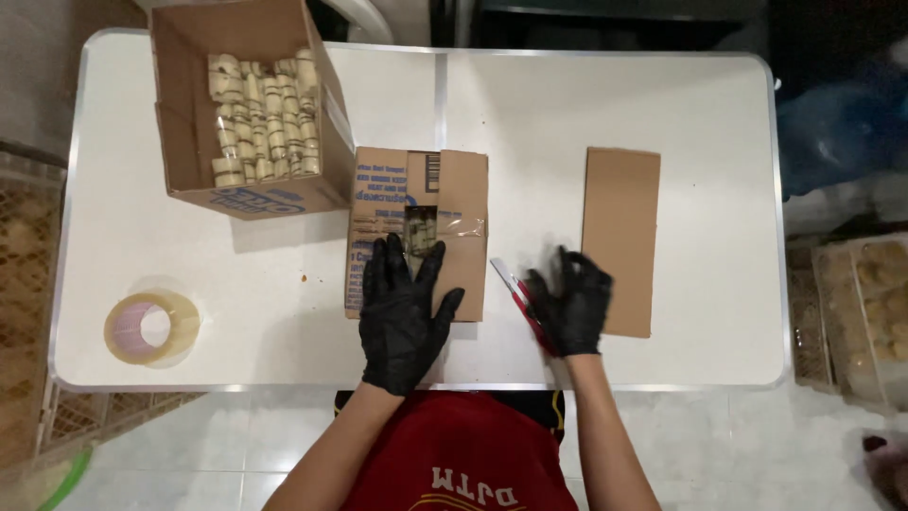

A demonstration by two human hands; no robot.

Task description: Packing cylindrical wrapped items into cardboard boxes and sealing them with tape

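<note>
Left hand (405, 317) is lying spread, pressing the taped carton (417, 233); right hand (570, 305), at three o'clock, is gripping the red cutter (515, 295). Slitting the tape demands steady bracing.

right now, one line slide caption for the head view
Gloved left hand presses a taped cardboard box; right hand holds a red cutter.

a white table (662, 104) carries two cardboard boxes (248, 104) (459, 203). a flat cardboard sheet (619, 237), tape roll (151, 327) and red cutter (515, 293) lie there too.
</note>
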